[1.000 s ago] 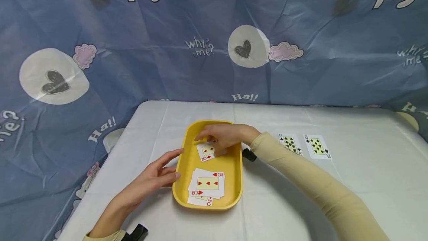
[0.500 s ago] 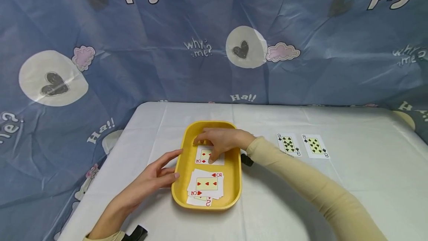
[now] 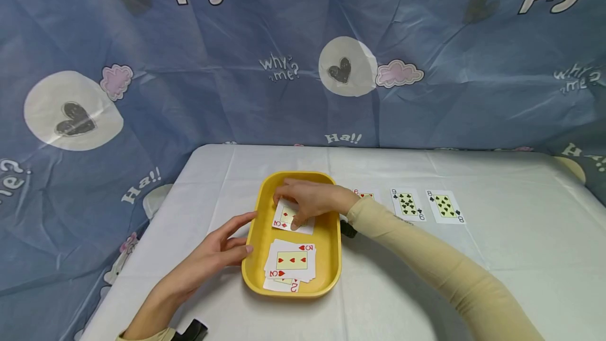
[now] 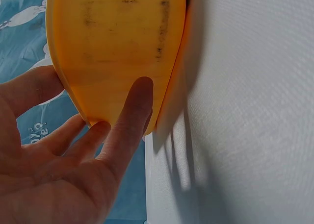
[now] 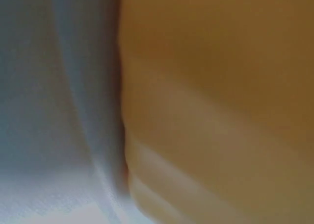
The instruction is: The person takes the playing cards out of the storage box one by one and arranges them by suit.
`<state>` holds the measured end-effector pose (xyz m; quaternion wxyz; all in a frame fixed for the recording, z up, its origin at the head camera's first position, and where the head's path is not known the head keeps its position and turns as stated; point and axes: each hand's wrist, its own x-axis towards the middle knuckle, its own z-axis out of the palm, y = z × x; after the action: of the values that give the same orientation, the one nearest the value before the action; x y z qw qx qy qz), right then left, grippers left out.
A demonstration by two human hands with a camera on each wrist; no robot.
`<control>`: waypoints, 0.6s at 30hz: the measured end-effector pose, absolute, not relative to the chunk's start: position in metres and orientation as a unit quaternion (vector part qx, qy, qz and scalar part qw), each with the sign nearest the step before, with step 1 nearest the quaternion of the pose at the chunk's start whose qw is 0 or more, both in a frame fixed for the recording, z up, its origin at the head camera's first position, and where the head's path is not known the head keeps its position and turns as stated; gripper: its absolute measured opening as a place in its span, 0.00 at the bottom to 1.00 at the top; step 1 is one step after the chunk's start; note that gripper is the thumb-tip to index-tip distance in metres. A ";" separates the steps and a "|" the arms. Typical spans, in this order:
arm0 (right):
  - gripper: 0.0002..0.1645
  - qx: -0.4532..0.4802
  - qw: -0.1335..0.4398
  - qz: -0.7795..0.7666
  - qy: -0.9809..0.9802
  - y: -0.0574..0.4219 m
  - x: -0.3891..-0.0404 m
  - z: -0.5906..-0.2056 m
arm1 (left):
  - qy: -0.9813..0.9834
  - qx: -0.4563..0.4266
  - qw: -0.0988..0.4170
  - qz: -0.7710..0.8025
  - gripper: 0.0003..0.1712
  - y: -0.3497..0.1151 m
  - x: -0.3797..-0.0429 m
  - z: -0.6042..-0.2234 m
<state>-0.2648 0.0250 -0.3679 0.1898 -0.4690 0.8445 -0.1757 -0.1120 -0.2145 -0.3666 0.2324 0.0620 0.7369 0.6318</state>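
A yellow tray (image 3: 334, 272) stands on the white table. In its far half lies a playing card (image 3: 280, 221) with red diamonds, partly covered by my right hand (image 3: 312, 197). The thumb lies over the card and the other fingers bend down at its far edge, their tips hidden. A small pile of cards (image 3: 292, 251) with a three of hearts on top fills the near half; another card (image 3: 282, 285) sticks out beneath. My left hand (image 3: 215, 246) touches the tray's left side with spread fingers; its thumb (image 4: 140, 99) lies against the outer wall.
Right of the tray lie a red six (image 3: 366, 192), partly behind my right wrist, a nine of clubs (image 3: 407, 204) and an eight of spades (image 3: 445, 207). A blue patterned cloth (image 3: 284, 104) hangs behind the table. The right wrist view shows mostly blurred yellow.
The diamond card has turned and slid slightly left under my right hand. The red six shows more from behind my wrist. My left hand stays on the tray.
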 end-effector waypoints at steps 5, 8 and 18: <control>0.26 -0.462 0.140 -0.209 0.850 0.026 -0.264 -0.366 | 0.736 0.063 0.232 0.632 0.38 -0.215 -0.112 -0.367; 0.22 -0.462 0.121 -0.247 0.843 0.029 -0.265 -0.366 | 0.738 0.062 0.232 0.631 0.38 -0.215 -0.113 -0.366; 0.22 -0.404 0.094 -0.399 0.818 0.034 -0.266 -0.364 | 0.746 0.052 0.232 0.622 0.39 -0.213 -0.112 -0.366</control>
<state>-0.2661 0.0341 -0.3641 0.0940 -0.4042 0.8177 -0.3989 -0.1124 -0.2126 -0.3661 0.2320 0.0518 0.7457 0.6225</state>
